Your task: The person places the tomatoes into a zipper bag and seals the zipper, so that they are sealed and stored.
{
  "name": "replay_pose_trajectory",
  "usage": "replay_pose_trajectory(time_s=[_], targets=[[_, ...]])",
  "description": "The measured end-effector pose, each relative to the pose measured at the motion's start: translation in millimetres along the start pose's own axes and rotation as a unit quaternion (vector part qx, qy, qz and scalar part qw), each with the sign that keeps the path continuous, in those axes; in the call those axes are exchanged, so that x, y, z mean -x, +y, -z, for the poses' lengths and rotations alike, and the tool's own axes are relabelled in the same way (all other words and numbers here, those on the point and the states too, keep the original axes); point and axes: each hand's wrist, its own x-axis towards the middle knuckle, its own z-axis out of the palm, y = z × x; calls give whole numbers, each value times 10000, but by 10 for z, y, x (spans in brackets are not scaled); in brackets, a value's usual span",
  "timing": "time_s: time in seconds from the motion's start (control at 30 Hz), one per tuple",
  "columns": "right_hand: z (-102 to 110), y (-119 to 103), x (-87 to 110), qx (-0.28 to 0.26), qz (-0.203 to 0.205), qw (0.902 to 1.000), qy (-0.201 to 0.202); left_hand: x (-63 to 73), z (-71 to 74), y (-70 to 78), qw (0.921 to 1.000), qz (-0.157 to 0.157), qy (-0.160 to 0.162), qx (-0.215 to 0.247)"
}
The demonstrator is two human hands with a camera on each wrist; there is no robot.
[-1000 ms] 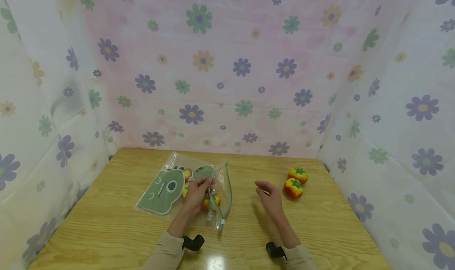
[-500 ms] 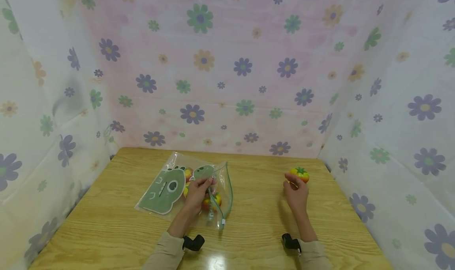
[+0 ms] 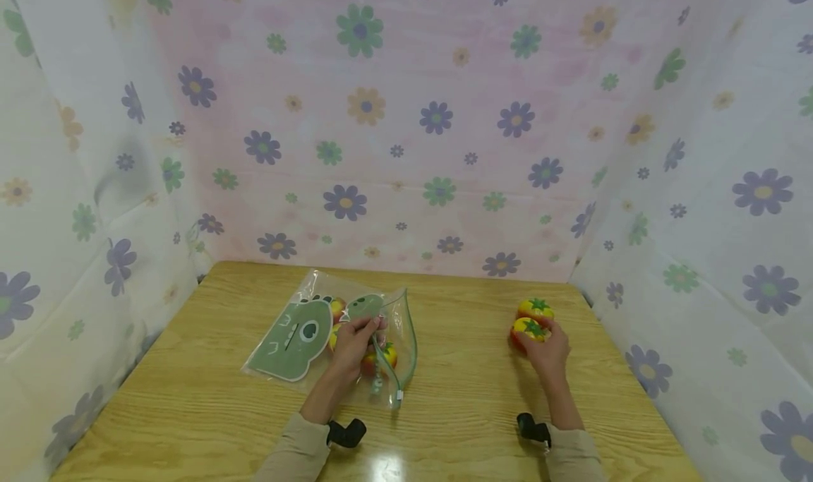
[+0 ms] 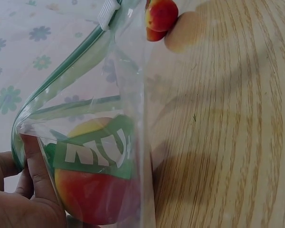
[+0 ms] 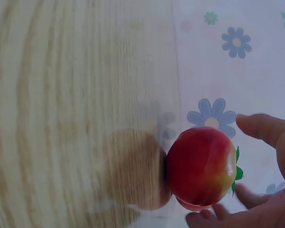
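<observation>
A clear slider zip bag [image 3: 288, 344] with a green dinosaur print lies on the table's left half. Several red-and-yellow toy tomatoes are inside; one toy tomato [image 4: 92, 197] shows near its mouth. My left hand [image 3: 348, 348] pinches the bag's upper edge, thumb and fingers on either side of the film, and the mouth gapes. On the right, my right hand [image 3: 551, 351] surrounds the nearer loose toy tomato [image 3: 528, 329]. In the right wrist view, the thumb stands apart from that toy tomato [image 5: 199, 166], while other fingers reach beside its far side. Another toy tomato [image 3: 536, 308] sits just behind.
The wooden table [image 3: 457, 390] extends between the bag and the loose tomatoes. A flower-printed curtain [image 3: 406, 150] encloses the back and both sides. The bag's white slider [image 3: 399, 395] sits at its near right corner.
My right hand has moved right from mid-table to the nearer loose tomato, its fingers now around it. The left hand keeps its pinch on the bag.
</observation>
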Motion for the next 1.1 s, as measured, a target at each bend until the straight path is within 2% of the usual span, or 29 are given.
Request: replay_pose_trajectory(time_s=[0.17, 0.33, 0.53, 0.67, 0.87, 1.1], targets=[[16, -11, 24, 55, -808, 9941, -715, -8, 5, -5, 9998, 167, -20, -57], [-14, 5, 8, 10, -1034, 9897, -995, -28, 15, -14, 9998, 209, -2, -55], [-27, 45, -35, -233, -925, 9891, -1121, -35, 31, -15, 9998, 170, -18, -53], [-15, 28, -17, -81, -738, 9879, -1360, -27, 32, -4, 9998, 173, -28, 4], [-59, -27, 111, 191, -206, 9853, -1684, -33, 36, -9, 9997, 251, 35, 47], [-231, -35, 268, 9, 181, 9797, -1996, -45, 42, -19, 9994, 330, 52, 116]])
